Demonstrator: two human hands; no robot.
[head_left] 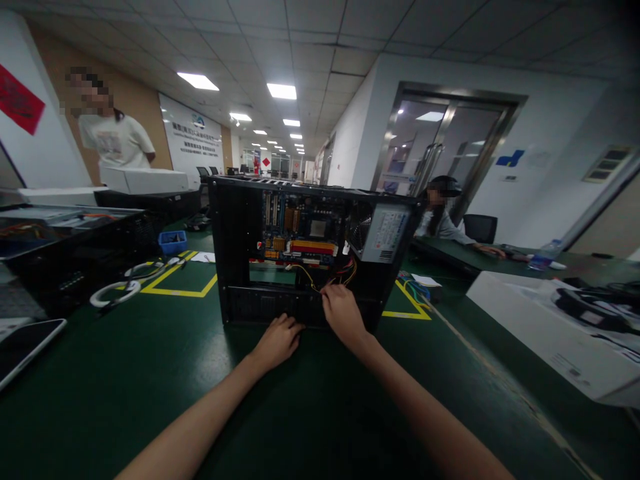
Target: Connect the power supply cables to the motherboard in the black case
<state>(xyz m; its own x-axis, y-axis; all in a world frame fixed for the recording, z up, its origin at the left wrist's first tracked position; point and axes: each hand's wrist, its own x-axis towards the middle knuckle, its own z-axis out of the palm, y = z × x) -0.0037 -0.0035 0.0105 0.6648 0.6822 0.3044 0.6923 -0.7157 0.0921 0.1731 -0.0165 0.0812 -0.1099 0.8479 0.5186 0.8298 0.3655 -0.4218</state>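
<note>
An open black computer case (235, 247) stands upright on the green table (150, 380) in front of me, its motherboard (303, 233) and grey power supply (385, 233) showing inside. My left hand (277, 340) rests against the case's lower front edge with fingers curled. My right hand (343, 310) reaches into the bottom of the case, fingers closed around a bundle of yellow, red and black wires (330, 277). The fingertips of both hands are partly hidden by the case edge.
Yellow tape outlines (180, 290) mark the table. White cable coils (113, 293) and a blue bin (173, 241) lie at left beside other black cases (60, 253). A white box (550, 333) sits at right. One person stands far left; another sits behind the case at right.
</note>
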